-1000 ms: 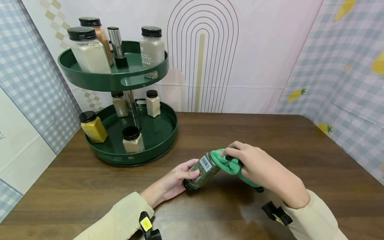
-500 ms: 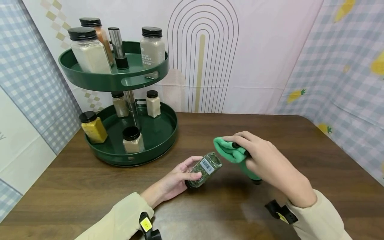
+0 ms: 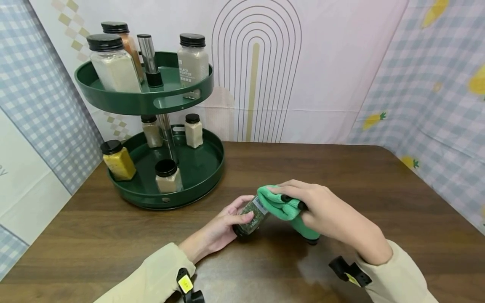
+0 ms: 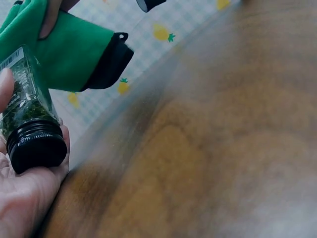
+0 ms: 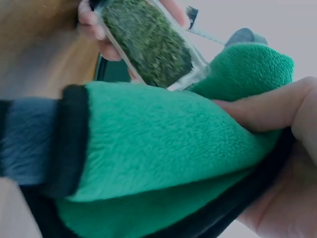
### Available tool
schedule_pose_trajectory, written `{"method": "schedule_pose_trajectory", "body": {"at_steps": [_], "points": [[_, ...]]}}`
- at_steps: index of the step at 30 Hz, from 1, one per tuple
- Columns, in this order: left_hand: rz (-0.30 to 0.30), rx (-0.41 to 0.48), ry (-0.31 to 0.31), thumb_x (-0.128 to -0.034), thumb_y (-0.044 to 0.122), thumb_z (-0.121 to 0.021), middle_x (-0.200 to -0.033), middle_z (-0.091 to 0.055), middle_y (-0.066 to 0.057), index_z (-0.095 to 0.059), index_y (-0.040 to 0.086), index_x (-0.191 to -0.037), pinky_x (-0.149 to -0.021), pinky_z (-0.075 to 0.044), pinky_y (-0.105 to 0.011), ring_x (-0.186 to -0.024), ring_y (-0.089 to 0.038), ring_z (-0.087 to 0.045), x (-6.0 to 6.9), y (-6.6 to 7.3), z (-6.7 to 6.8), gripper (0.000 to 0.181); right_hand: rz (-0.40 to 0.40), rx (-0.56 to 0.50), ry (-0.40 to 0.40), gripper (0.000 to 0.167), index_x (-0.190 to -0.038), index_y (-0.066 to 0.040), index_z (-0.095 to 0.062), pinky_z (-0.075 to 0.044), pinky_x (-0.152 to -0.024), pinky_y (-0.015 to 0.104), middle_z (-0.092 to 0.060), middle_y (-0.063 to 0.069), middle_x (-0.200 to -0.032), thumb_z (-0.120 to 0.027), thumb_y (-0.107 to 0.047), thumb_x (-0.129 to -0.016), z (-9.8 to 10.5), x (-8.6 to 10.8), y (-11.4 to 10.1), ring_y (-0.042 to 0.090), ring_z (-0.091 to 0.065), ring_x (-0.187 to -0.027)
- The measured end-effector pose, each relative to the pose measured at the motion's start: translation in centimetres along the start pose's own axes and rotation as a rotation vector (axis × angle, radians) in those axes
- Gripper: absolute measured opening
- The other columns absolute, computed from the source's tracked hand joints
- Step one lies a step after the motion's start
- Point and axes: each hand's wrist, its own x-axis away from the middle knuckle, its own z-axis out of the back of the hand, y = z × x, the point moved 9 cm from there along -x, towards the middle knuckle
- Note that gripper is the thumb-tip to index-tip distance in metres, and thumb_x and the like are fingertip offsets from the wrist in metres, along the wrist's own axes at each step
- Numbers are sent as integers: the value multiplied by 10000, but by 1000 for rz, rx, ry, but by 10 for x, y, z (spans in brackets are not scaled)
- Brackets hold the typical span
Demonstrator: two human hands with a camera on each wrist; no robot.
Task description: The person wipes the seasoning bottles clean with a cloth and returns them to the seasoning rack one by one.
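My left hand (image 3: 221, 225) grips a clear spice jar (image 3: 251, 216) of dried green herbs, tilted with its black lid (image 4: 38, 148) down toward the palm. In the right wrist view the herbs (image 5: 148, 42) show through the jar's flat side. My right hand (image 3: 322, 206) pinches a folded green cloth (image 3: 282, 206) with black edging. The cloth lies over the jar's base end in the head view and hides it. A loose flap of the cloth (image 4: 74, 54) hangs below my right fingers.
A two-tier dark green rack (image 3: 182, 195) stands at the left. On its upper tier are large jars, one a black pepper jar (image 3: 192, 63); small jars sit below. A yellow jar (image 3: 119, 162) leans over the lower rim. Brown wooden table (image 3: 303, 164) lies beneath.
The cloth in my right hand lifted off the jar's base to the upper right, then came back down over it. My left hand has stayed nearly still with the jar.
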Motion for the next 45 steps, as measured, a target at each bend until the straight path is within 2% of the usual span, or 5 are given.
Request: {"method": "schedule_pose_trajectory", "body": {"at_steps": [12, 19, 23, 29, 45], "points": [[-52, 119, 43, -932, 118, -542, -1249, -426, -40, -459, 258, -1233, -881, -491, -410, -1032, -220, -545, -1, 5, 7, 343, 46, -34, -228, 685, -1072, -258, -665, -390, -680, 211, -609, -136, -1035, -408, 218, -652, -5, 9, 4, 54, -549, -854], [-30, 40, 52, -890, 244, -634, -1194, -440, -65, -443, 290, -1248, -598, -506, -247, -844, -199, -615, -2, 4, 6, 409, -65, 49, 68, 633, -1193, -244, -607, -467, -741, 295, -604, -95, -1121, -471, 165, -729, 21, 8, 14, 81, -579, -919], [-21, -33, 32, -889, 215, -632, -1173, -462, -59, -452, 247, -1288, -630, -483, -254, -870, -180, -569, -2, 4, 4, 439, -52, 45, 201, 641, -1273, -217, -556, -495, -798, 368, -581, -32, -1198, -505, 153, -752, 25, 5, 12, 154, -594, -1020], [-12, -61, 10, -859, 93, -618, -1236, -500, -16, -487, 180, -1310, -841, -483, -305, -1070, -158, -532, 0, 4, 3, 477, -31, 36, 70, 731, -1333, -237, -501, -490, -775, 330, -558, -36, -1237, -470, 166, -724, -3, -2, 9, 126, -589, -969], [-86, 88, 87, -894, 75, -540, -1188, -482, -23, -515, 228, -1241, -784, -458, -255, -1012, -157, -511, -1, 11, 10, 380, -116, 134, 1, 644, -1394, -172, -436, -510, -727, 325, -606, 65, -1164, -538, 81, -810, -13, 1, 6, 179, -630, -852]]}}
